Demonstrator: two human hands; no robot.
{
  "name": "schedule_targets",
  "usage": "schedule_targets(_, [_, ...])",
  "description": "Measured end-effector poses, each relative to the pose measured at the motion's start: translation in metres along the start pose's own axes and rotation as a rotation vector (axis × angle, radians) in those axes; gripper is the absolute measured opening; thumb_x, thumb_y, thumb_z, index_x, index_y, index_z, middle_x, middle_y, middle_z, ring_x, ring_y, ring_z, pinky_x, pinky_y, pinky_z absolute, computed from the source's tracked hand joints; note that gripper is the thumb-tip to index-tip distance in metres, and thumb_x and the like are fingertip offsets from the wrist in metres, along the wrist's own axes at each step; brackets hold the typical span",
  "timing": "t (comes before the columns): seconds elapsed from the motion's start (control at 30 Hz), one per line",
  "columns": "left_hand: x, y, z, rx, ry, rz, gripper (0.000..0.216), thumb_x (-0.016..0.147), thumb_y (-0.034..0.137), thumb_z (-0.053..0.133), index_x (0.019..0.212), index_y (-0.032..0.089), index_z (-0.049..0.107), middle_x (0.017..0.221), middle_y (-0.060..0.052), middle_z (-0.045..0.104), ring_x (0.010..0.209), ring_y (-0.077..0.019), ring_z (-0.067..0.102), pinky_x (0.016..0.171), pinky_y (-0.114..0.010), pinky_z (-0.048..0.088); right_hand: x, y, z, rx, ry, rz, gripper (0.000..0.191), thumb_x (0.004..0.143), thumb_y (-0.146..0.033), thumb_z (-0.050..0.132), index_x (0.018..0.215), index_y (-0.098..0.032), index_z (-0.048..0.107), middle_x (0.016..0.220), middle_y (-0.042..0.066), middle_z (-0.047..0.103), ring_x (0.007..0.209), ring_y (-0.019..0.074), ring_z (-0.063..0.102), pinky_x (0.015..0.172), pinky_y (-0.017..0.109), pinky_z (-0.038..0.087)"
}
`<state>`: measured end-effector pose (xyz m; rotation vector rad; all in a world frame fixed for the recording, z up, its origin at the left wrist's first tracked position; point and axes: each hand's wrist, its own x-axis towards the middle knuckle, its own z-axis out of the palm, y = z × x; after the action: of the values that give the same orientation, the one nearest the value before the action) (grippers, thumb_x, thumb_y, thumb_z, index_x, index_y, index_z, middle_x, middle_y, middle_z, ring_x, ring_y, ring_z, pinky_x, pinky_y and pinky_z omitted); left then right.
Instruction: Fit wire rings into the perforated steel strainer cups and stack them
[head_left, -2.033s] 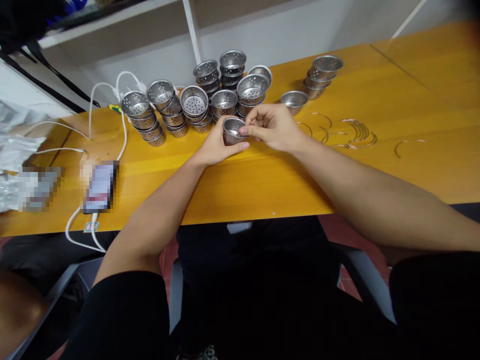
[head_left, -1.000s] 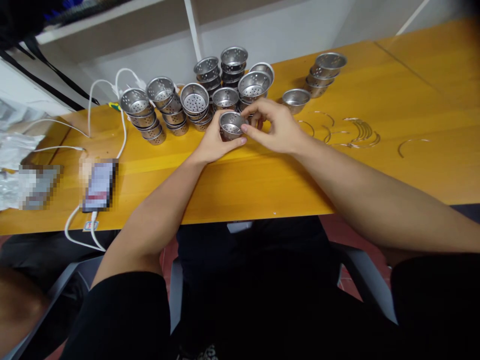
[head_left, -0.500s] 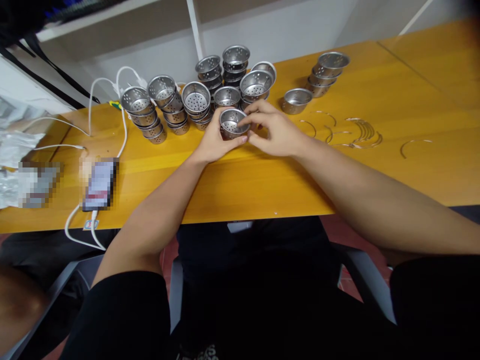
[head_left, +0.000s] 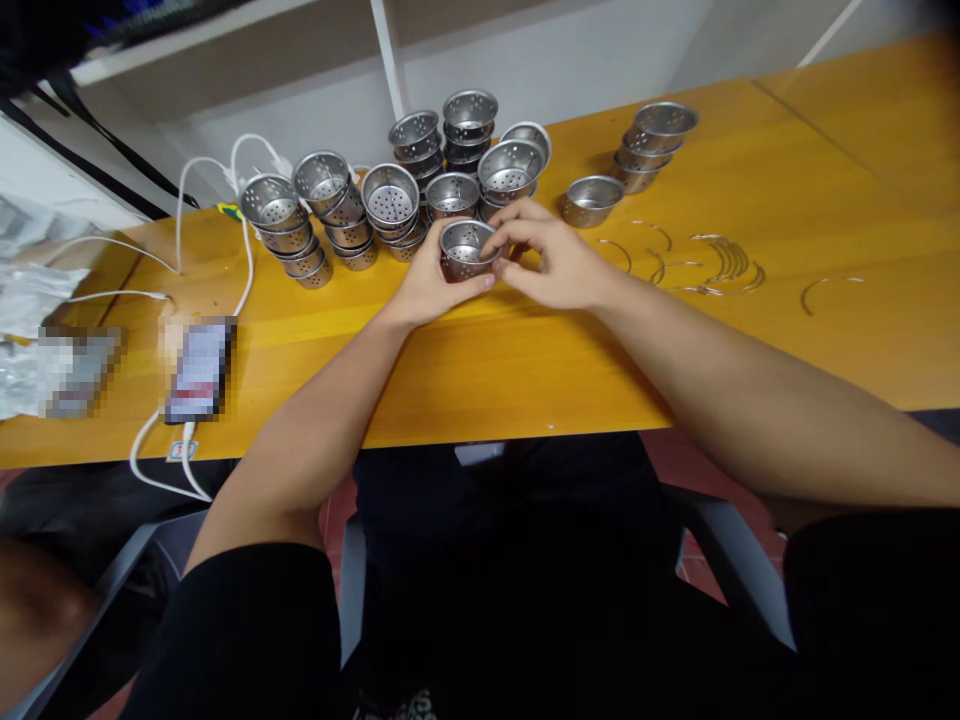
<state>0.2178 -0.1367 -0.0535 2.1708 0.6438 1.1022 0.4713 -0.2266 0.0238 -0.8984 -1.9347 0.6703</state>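
A small perforated metal strainer basket (head_left: 459, 258) is held upright, its mouth turned up toward me, at the middle of the table. My left hand (head_left: 426, 284) wraps around its left and near side, the thumb along the front. At the right rim, my right hand (head_left: 551, 254) has its fingers bent and closed on the edge, fingertips at the inside and thumb outside. Whether a thin wire is also between those fingertips I cannot make out. Right of that hand lie several thin curved metal wire handles (head_left: 731, 265).
Stacks of strainer baskets (head_left: 390, 195) stand behind my hands, with more at the left (head_left: 274, 205). A single basket (head_left: 592, 203) and a short stack (head_left: 664, 125) are at the back right. A phone (head_left: 199, 370) with a white cable lies left. Another person's arm shows at lower left.
My right hand's fingers have shifted slightly at the basket's rim, curling a little more. The basket and my left hand stay nearly in place.
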Motion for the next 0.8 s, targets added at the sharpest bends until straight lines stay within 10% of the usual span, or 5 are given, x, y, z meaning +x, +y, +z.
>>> schedule_targets(0.43, [-0.003, 0.019, -0.003, 0.02, -0.009, -0.055, 0.116, 0.085, 0.103, 0.094, 0.164, 0.026, 0.059, 0.159, -0.018, 0.079, 0.147, -0.0357, 0.084, 0.131, -0.06, 0.071, -0.001, 0.001, -0.004, 0.041, -0.027, -0.041, 0.062, 0.092, -0.086, 0.106, 0.101, -0.029, 0.082, 0.13, 0.014, 0.076, 0.119, 0.0381, 0.073, 0.103, 0.059, 0.071])
schedule_targets(0.63, [-0.007, 0.024, -0.008, -0.027, -0.091, -0.084, 0.107, 0.089, 0.09, 0.1, 0.167, 0.031, 0.056, 0.169, -0.02, 0.073, 0.142, -0.0322, 0.085, 0.113, -0.054, 0.078, 0.002, 0.013, -0.084, -0.156, 0.094, -0.262, 0.073, 0.098, -0.095, 0.098, 0.098, -0.024, 0.085, 0.132, 0.019, 0.078, 0.125, 0.0322, 0.073, 0.088, 0.047, 0.065])
schedule_targets(0.8, [-0.008, 0.051, -0.013, -0.135, -0.13, -0.188, 0.081, 0.093, 0.073, 0.097, 0.152, 0.028, 0.065, 0.174, -0.017, 0.073, 0.145, -0.0263, 0.082, 0.116, -0.041, 0.077, -0.008, 0.025, -0.138, -0.35, -0.03, 0.013, 0.065, 0.096, -0.085, 0.102, 0.095, -0.023, 0.081, 0.112, 0.012, 0.079, 0.096, 0.0255, 0.072, 0.088, 0.048, 0.067])
